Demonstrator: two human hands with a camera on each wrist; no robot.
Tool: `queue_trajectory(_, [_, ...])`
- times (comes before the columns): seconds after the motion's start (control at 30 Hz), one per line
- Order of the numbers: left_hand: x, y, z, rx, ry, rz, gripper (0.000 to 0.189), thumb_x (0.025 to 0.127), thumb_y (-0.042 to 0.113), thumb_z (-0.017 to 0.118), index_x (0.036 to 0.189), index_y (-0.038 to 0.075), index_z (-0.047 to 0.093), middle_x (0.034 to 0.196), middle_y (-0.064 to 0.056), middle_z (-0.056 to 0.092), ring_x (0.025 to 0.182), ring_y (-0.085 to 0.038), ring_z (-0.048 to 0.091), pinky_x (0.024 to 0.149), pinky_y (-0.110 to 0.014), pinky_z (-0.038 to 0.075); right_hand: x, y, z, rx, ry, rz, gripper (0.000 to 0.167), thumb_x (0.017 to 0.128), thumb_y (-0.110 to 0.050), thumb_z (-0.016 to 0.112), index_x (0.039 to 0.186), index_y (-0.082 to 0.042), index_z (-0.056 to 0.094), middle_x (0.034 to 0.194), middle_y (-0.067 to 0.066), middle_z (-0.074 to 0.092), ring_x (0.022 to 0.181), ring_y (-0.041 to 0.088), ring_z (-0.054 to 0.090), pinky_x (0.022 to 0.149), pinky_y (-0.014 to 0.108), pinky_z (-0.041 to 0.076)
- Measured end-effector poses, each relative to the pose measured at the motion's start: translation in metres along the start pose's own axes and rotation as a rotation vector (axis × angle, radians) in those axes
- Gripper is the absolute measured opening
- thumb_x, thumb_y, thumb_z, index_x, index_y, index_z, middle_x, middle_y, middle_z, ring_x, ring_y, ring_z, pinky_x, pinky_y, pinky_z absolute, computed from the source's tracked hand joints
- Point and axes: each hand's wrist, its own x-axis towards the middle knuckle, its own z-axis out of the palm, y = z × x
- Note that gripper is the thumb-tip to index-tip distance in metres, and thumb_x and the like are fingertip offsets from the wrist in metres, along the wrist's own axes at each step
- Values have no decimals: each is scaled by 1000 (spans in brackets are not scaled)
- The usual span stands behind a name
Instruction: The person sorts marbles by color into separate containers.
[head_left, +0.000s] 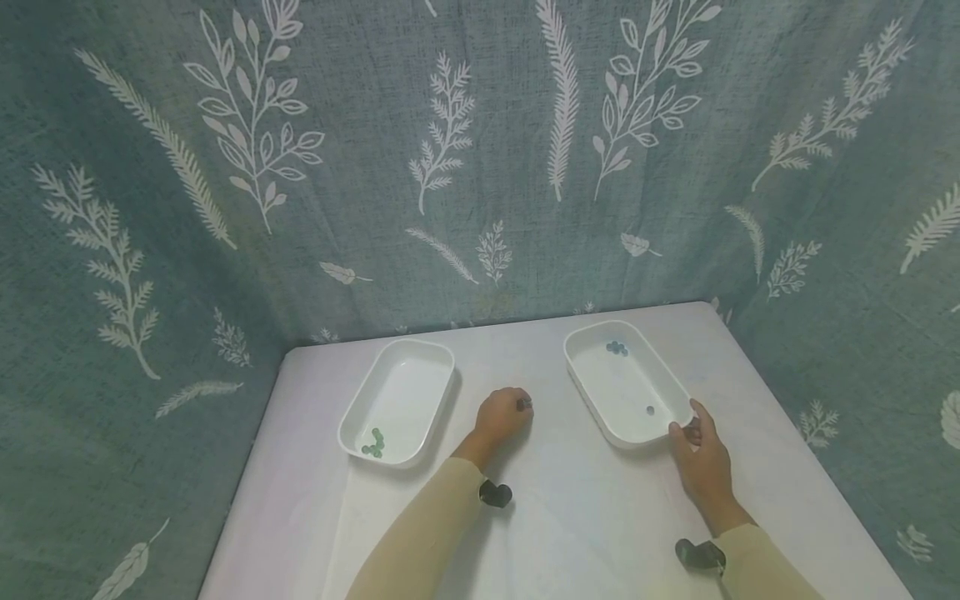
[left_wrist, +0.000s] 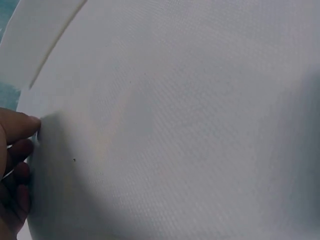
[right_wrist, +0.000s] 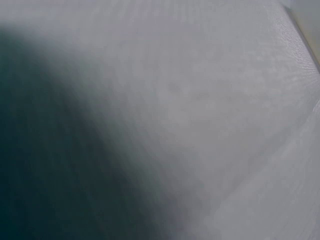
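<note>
In the head view my right hand (head_left: 705, 475) holds the near right corner of a white tray (head_left: 600, 414), thumb and index finger at its rim. Inside that tray lie a cluster of small blue beads (head_left: 617, 347) at the far end and one lone bead (head_left: 650, 410) near the held corner. My left hand (head_left: 501, 417) rests on the tabletop between the two trays, its fingers loosely curled. The left wrist view shows its thumb (left_wrist: 22, 124) and bent fingers at the left edge, with no object visible in them. The right wrist view shows no hand.
A second white tray (head_left: 350, 442) stands on the left, with several small green beads (head_left: 375, 443) at its near end. The white-covered table (head_left: 555, 517) backs onto a green leaf-patterned curtain (head_left: 360, 167), which also hangs at both sides.
</note>
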Motion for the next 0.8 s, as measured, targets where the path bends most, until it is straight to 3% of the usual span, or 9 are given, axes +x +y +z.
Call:
queue_trajectory(0.43, [-2,3,-4,2,-25,-34,21,90,25,64,107,13,71,102,-1,70,99,-22,64,88,-38,52,0,3,2,5,2,8,67,101,-45,44,156,-19,18,135,26,49,114,44,52,87,63,44])
queue_trajectory(0.8, [-1,13,-2,-112,25,-10,19,90,24,65,104,15,72,90,4,68,86,-16,63,78,-35,53,0,4,2,-12,4,0,66,102,-43,44,156,-18,18,136,26,48,115,44,52,87,63,45])
